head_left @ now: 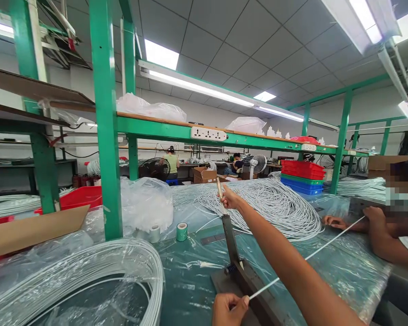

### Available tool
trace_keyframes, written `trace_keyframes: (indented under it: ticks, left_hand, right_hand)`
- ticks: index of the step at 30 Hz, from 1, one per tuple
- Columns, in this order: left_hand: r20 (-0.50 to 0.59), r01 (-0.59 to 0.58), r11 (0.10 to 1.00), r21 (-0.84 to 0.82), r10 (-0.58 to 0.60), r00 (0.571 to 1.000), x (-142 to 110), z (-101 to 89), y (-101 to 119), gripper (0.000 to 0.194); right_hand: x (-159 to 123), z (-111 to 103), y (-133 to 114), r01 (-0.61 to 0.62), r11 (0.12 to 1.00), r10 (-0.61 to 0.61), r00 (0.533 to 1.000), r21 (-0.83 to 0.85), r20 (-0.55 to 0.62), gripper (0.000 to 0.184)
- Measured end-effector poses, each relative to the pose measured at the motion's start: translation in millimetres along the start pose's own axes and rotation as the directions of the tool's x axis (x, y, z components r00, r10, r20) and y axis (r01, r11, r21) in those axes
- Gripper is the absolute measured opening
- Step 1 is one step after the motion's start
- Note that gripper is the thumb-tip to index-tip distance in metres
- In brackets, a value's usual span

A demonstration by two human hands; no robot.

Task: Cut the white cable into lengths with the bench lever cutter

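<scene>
My right hand (229, 198) is closed around the pale handle (221, 192) of a raised metal lever. Lower down, the lever arm (231, 239) meets a dark steel base (221, 280) with a spring at the joint. At the bottom centre, my left hand (229, 309) pinches a thin white cable (263, 288) beside that base. From there the cable slants up to the right, past my right forearm, to a co-worker's hand (374, 213). The co-worker's other hand (335, 222) lies near the table's far right.
A big coil of white cable (279, 203) lies behind the lever. Another coil, bagged in plastic (149, 267), is at front left. A green tape roll (182, 232) and a metal ruler (212, 238) lie between. Red and blue trays (302, 176) and a green post (104, 136) stand around.
</scene>
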State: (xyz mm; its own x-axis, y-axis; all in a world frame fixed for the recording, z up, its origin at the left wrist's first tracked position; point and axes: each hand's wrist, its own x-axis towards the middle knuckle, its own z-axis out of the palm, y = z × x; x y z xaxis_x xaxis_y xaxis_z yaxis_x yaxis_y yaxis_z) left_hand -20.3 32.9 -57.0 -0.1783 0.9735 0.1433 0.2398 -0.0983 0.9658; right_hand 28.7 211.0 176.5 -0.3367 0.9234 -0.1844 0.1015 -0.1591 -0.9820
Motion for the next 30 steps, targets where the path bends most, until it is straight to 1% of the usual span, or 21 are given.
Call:
trace_keyframes:
  ticks: [3, 6, 9, 12, 14, 16, 18, 20, 21, 23, 25, 26, 29, 30]
  left_hand:
    - [-0.018, 0.006, 1.0, -0.021, -0.006, 1.0, -3.7, -2.7, 7.8, 0.037]
    - [-0.004, 0.011, 0.999, -0.053, -0.011, 1.0, -6.9, -4.5, 17.3, 0.034]
    - [0.01, 0.014, 0.997, -0.078, -0.014, 1.0, -9.2, -4.5, 25.5, 0.034]
    - [0.018, 0.021, 0.996, -0.092, -0.02, 1.0, -11.3, -3.6, 32.2, 0.032]
    - [0.024, 0.028, 0.995, -0.094, -0.026, 0.999, -12.6, -3.6, 36.1, 0.03]
    - [0.033, 0.035, 0.995, -0.092, -0.032, 0.999, -13.7, -4.6, 40.0, 0.029]
    - [0.043, 0.041, 0.995, -0.09, -0.037, 0.998, -14.6, -6.5, 44.1, 0.028]
    - [0.056, 0.048, 0.995, -0.085, -0.043, 0.998, -15.4, -9.1, 48.5, 0.028]
    - [0.062, 0.052, 0.995, -0.081, -0.047, 0.997, -15.9, -10.4, 50.9, 0.028]
    - [0.075, 0.061, 0.996, -0.071, -0.056, 0.996, -16.8, -12.6, 55.4, 0.027]
    - [0.085, 0.064, 0.996, -0.066, -0.058, 0.995, -17.6, -14.0, 59.2, 0.027]
    - [0.088, 0.064, 0.996, -0.063, -0.058, 0.994, -17.9, -14.4, 60.6, 0.027]
    - [0.087, 0.068, 0.996, -0.052, -0.064, 0.994, -18.1, -14.7, 62.1, 0.028]
    - [0.084, 0.072, 0.996, -0.049, -0.067, 0.994, -18.1, -14.7, 61.8, 0.027]
  right_hand:
    - [-6.2, -3.9, -1.3, -0.007, 0.999, 0.006, 1.0, 0.043, 0.022, 0.044]
    - [-29.0, -16.4, -8.0, 0.019, 0.998, -0.022, 0.999, 0.066, 0.049, 0.052]
    - [-69.4, -35.5, -15.0, 0.053, 0.996, -0.059, 0.994, 0.078, 0.088, 0.057]
    - [-123.5, -58.5, -9.9, 0.055, 0.995, -0.063, 0.993, 0.086, 0.099, 0.054]
    - [-162.9, -72.9, 5.0, 0.03, 0.995, -0.039, 0.995, 0.094, 0.096, 0.049]
    - [-200.7, -83.2, 27.6, 0.012, 0.994, -0.022, 0.995, 0.108, 0.093, 0.039]
    - [-233.1, -87.5, 52.4, 0.006, 0.992, -0.015, 0.997, 0.123, 0.074, 0.026]
    - [-257.5, -86.2, 73.3, -0.044, 0.99, 0.042, 0.999, 0.137, 0.024, 0.016]
    - [-266.4, -84.4, 81.4, -0.075, 0.985, 0.078, 0.997, 0.153, -0.015, 0.014]
    - [-278.1, -81.3, 93.3, -0.123, 0.976, 0.138, 0.988, 0.18, -0.071, 0.021]
    - [-283.2, -80.6, 103.0, -0.148, 0.971, 0.163, 0.985, 0.186, -0.064, 0.034]
    - [-284.3, -81.2, 108.2, -0.162, 0.97, 0.174, 0.983, 0.182, -0.051, 0.037]
    - [-286.5, -81.6, 126.7, -0.259, 0.953, 0.262, 0.965, 0.157, 0.001, 0.035]
    - [-287.6, -80.4, 133.1, -0.249, 0.961, 0.255, 0.966, 0.122, -0.036, 0.032]
